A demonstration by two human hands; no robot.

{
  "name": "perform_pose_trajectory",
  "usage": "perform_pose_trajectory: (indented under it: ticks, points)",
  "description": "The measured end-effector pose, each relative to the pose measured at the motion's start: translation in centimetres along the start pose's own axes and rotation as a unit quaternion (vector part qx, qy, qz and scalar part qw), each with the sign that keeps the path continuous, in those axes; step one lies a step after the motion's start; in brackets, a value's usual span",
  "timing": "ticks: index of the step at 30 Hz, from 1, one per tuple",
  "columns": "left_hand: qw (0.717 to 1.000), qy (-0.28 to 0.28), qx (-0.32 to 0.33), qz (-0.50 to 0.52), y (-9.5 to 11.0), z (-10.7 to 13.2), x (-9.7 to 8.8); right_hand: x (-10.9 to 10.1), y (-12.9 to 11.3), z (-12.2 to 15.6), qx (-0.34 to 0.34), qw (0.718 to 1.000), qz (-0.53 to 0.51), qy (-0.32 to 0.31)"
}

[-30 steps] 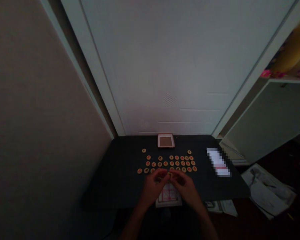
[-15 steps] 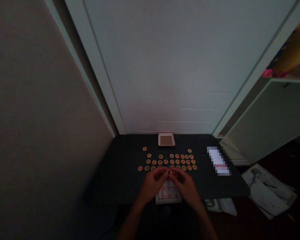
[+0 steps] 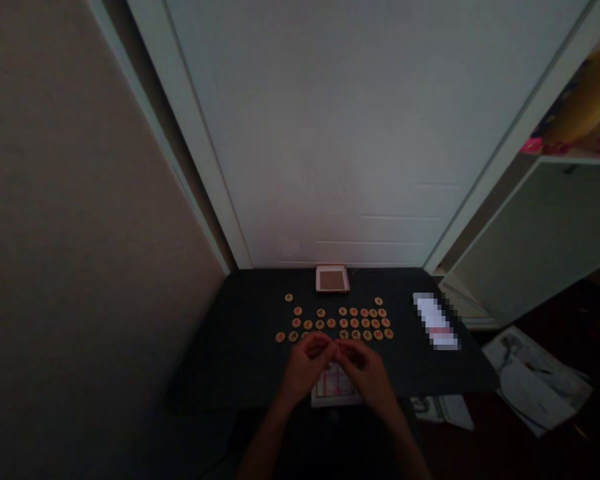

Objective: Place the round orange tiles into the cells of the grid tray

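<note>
My left hand (image 3: pixel 307 365) and my right hand (image 3: pixel 369 368) meet at the fingertips above the near middle of the dark table (image 3: pixel 240 367). Both are closed in a pinch around a small Chinese chess piece, which the fingers now cover almost wholly. Just under the hands lies a white box or board with red grid lines (image 3: pixel 336 400), partly hidden by them. Beyond my fingers, several round wooden Chinese chess pieces (image 3: pixel 354 323) with red or dark characters lie in loose rows; some of the nearest row is hidden behind my hands.
A shallow pale-rimmed tray (image 3: pixel 333 291) stands at the table's back edge against the white panel (image 3: pixel 330 133). On the right of the table lies a blurred-out white item (image 3: pixel 436 321). Papers (image 3: pixel 535 380) are on the floor at right, beside a cabinet (image 3: pixel 545 233).
The chess piece's face, visible between my fingertips before, is now hidden as the fingers have turned and closed over it. My hands stay at nearly the same place.
</note>
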State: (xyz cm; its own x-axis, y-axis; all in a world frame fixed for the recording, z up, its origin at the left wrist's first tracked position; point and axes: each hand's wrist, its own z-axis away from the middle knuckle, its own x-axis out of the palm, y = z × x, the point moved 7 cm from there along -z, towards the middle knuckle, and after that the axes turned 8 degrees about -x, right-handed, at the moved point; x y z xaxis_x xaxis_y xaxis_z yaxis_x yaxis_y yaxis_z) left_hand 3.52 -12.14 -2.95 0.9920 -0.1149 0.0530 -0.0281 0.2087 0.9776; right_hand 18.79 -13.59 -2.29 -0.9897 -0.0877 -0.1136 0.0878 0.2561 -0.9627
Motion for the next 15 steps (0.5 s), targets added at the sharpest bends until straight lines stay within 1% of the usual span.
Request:
perform_pose_trajectory:
  ticks: [4, 10, 15]
  points:
    - [1.000, 0.008, 0.011, -0.007, 0.4, 0.1, -0.1, 0.0, 0.1, 0.0, 0.008, 1.000, 0.003, 0.014]
    - [0.999, -0.027, 0.018, -0.015, 1.0, 0.4, -0.1, 0.0, 0.3, -0.1, 0.018, 1.000, -0.004, 0.021]
    - [0.998, -0.063, 0.020, 0.014, 1.2, 0.6, 0.3, 0.0, 0.2, -0.4, 0.028, 0.999, -0.024, 0.025]
